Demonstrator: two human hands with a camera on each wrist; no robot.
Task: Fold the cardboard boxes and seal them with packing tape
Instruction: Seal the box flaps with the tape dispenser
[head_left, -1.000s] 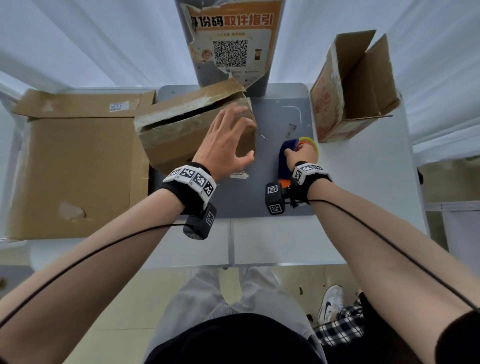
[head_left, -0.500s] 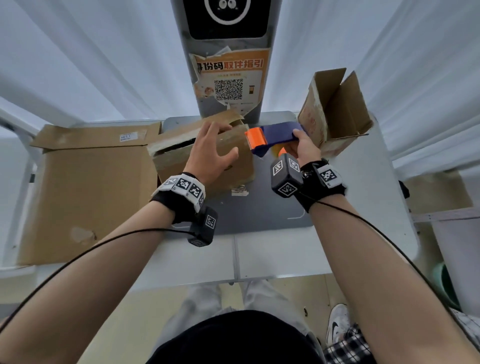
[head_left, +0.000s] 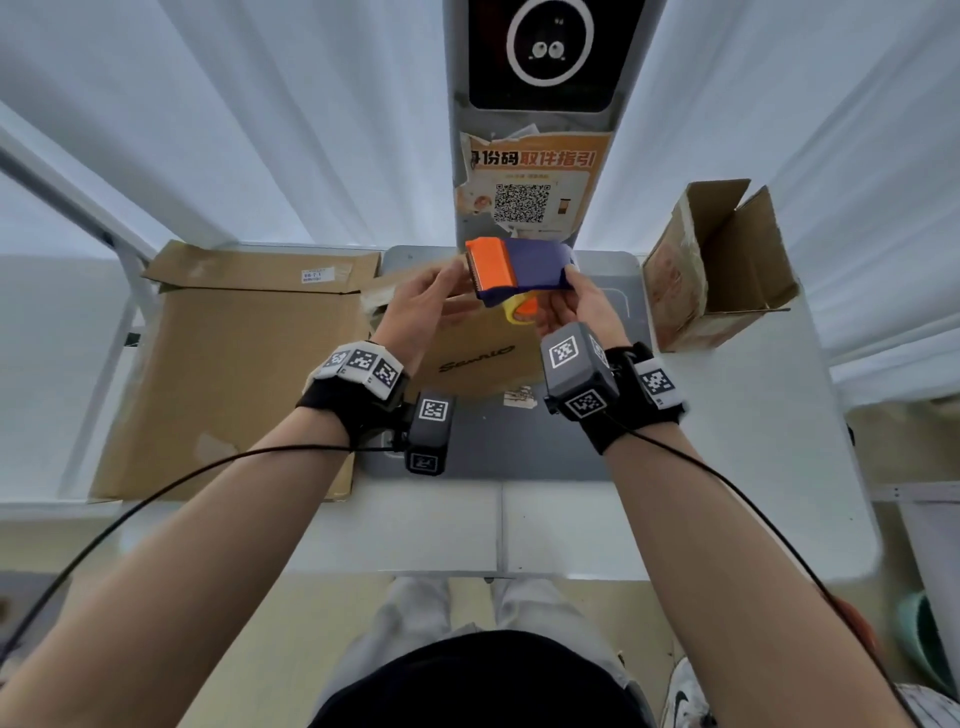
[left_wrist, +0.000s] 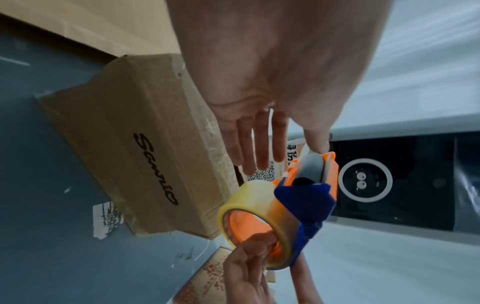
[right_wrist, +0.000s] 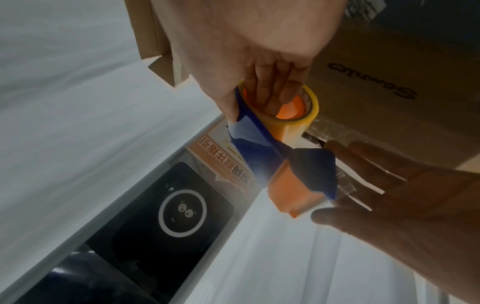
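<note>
A blue and orange tape dispenser (head_left: 524, 267) with a yellowish tape roll (left_wrist: 257, 205) hangs in the air above a folded brown cardboard box (head_left: 478, 353) that lies on a grey mat (head_left: 519, 447). My right hand (head_left: 576, 306) grips the dispenser, its fingers hooked through the roll's orange core (right_wrist: 288, 111) and its thumb on the blue frame. My left hand (head_left: 426, 306) reaches up with straight fingers (left_wrist: 259, 139); its thumb touches the orange cutter end (right_wrist: 293, 193). A strip of clear tape shows by the cutter in the right wrist view.
A large flattened cardboard sheet (head_left: 234, 374) covers the table's left side. An open cardboard box (head_left: 722, 270) stands at the back right on the white table (head_left: 753, 467). A grey kiosk pillar with a QR poster (head_left: 524, 192) rises behind the mat, with white curtains around.
My right hand lifted the dispenser from the mat to above the box. My left hand left the box and came up to the dispenser's orange end.
</note>
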